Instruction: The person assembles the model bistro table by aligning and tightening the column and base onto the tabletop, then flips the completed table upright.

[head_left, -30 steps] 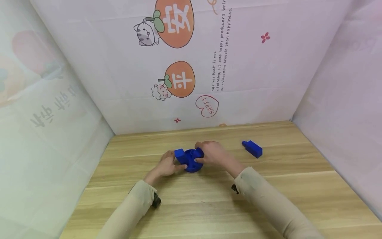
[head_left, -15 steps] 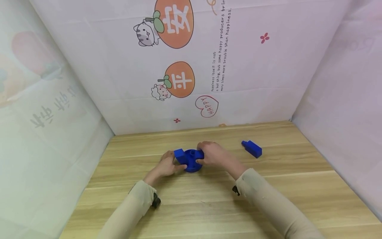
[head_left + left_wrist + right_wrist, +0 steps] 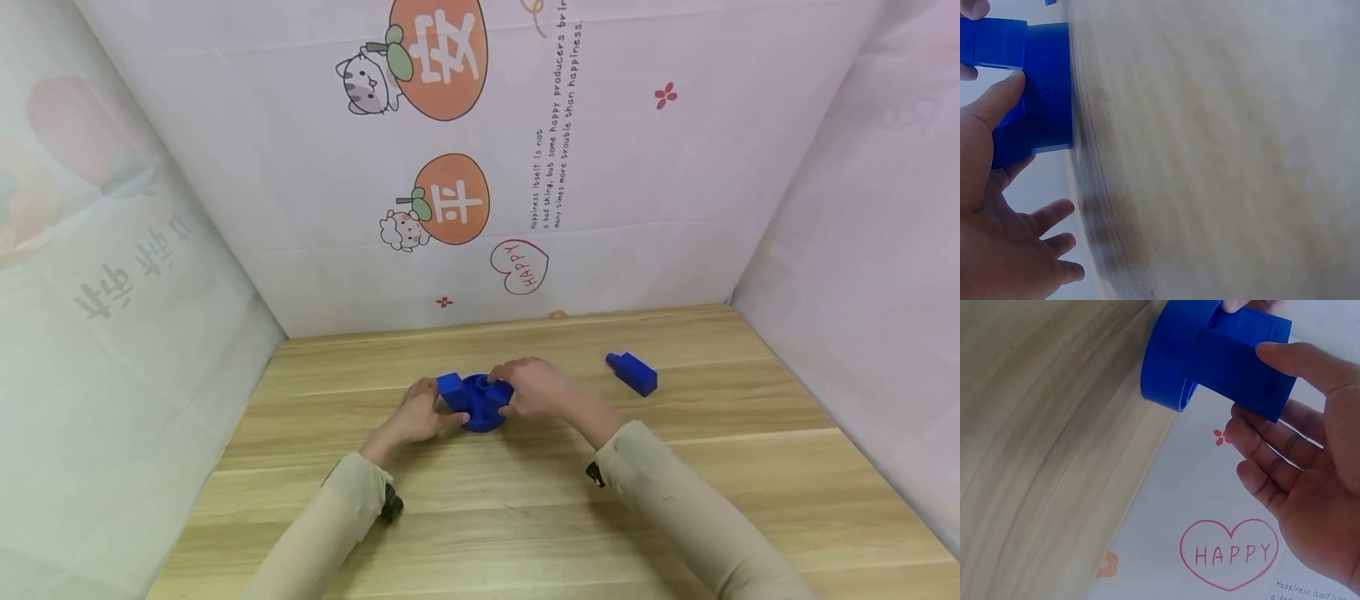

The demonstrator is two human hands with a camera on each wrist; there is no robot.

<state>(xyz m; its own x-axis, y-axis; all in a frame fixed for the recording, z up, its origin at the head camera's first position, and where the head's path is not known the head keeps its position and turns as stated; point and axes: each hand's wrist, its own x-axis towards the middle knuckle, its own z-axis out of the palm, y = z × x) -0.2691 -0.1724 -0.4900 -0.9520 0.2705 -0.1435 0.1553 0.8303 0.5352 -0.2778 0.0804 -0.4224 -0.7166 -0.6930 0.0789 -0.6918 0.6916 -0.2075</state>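
Note:
A round blue base with a raised rim [image 3: 483, 425] sits on the wooden table between both hands. One blue rectangular block [image 3: 451, 388] stands up at its left side, and a second blue block [image 3: 1244, 362] stands at its right. My left hand [image 3: 418, 414] curls round the left block and base, its thumb lying at the base's near edge. With thumb and fingers, my right hand [image 3: 540, 388] pinches the right block from the sides. In the right wrist view, that block's lower end meets the base's rim [image 3: 1166, 359]. A small round socket shows inside the base.
A loose blue block with a narrow round peg [image 3: 634, 374] lies on the table [image 3: 510, 517] to the right. White printed cloth [image 3: 615, 208] hangs behind the table and along both sides.
My right hand's fingers have shifted on the right block, which now sits slightly farther right and nearer me, exposing the socket behind it. The left hand has stayed in place.

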